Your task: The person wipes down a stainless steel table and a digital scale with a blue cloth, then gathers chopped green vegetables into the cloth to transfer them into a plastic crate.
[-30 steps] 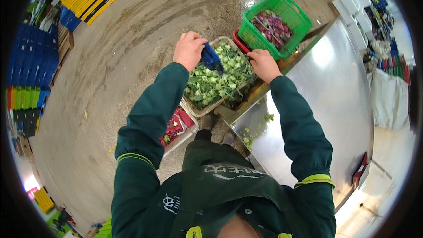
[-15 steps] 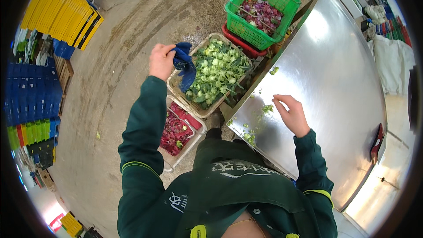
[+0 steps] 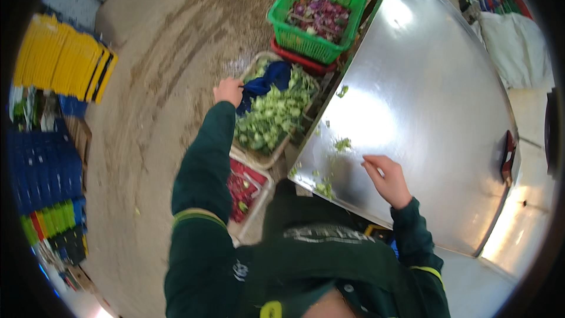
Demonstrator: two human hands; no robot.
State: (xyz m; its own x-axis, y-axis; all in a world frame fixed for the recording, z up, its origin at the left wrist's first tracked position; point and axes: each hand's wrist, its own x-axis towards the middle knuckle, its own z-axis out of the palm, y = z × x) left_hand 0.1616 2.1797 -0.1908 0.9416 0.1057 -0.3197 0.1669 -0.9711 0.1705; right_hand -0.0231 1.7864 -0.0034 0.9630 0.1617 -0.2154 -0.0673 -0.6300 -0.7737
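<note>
My left hand point(image 3: 228, 91) is closed on a dark blue cloth point(image 3: 275, 78), gripping it by one end. The cloth spreads over the far part of a pale crate point(image 3: 268, 162) full of green leafy vegetable trimmings point(image 3: 268, 121), covering some of them. To the right, my right hand point(image 3: 388, 181) hovers at the steel table point(image 3: 435, 112), fingers loosely bent, thumb and fingertips slightly apart, nothing visible between them. Small green scraps point(image 3: 342, 144) lie on the table just left of that hand, with more green bits point(image 3: 323, 188) by its near edge.
Beyond the pale crate, a green basket point(image 3: 344, 20) of purple scraps rests on a red crate point(image 3: 300, 60). A pale crate of red leaves point(image 3: 241, 191) stands nearer me. Stacked yellow crates point(image 3: 62, 59) and blue crates point(image 3: 44, 165) line the left. A dark red object point(image 3: 507, 159) lies at the table's right.
My left hand has lowered the blue cloth from the crate's left rim onto the green trimmings, where it spreads out. My right hand stays by the table scraps. The whole view has shifted.
</note>
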